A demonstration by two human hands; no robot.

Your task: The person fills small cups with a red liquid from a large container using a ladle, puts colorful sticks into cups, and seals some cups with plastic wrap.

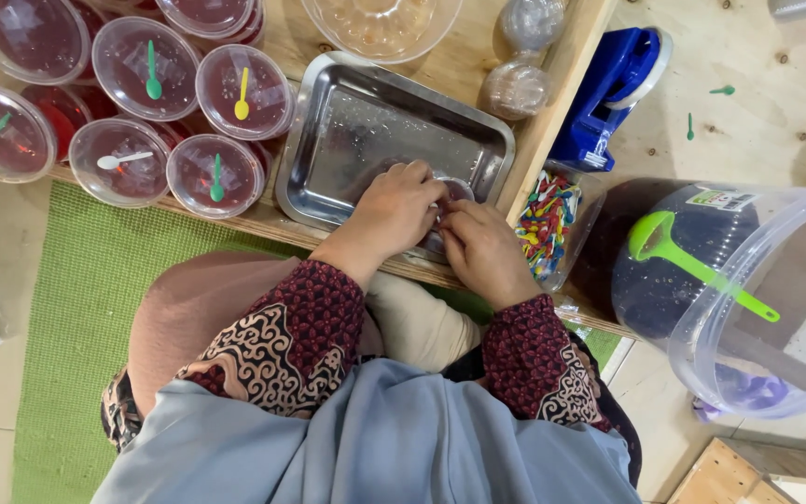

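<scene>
We look straight down at both hands, which meet over the near edge of a steel tray (366,121) on the wooden bench (552,103); the left hand (394,210) lies palm-down with fingers curled, the right hand (485,250) just beside it, fingertips touching at a small clear lidded cup (459,189) in the tray's near right corner; only a sliver of the cup's rim shows between the fingers. Grip, left: closed over the cup from the left side. Grip, right: fingertips pinched at the cup's rim; we cannot tell how firmly either hand bears on it. Both sleeves are dark red with a pale patterned band.

The tray is bare apart from the cup, its floor wet-looking. Left of the tray stand stacked clear cups of red drink (235,89), lids on; each visible lid carries a small plastic spoon, green, yellow or white. A clear bowl (380,23) sits beyond the tray at the top edge. Just right of the right hand, a clear tub of mixed coloured spoons (545,219) stands at the bench edge; beyond it a blue tape dispenser (608,89). Far right, a large clear bucket (776,308) holds dark liquid, with a green ladle (692,261) resting across its rim. Two loose green spoons (722,91) lie on the far surface. A green mat (76,308) covers the floor under the person's knees.
</scene>
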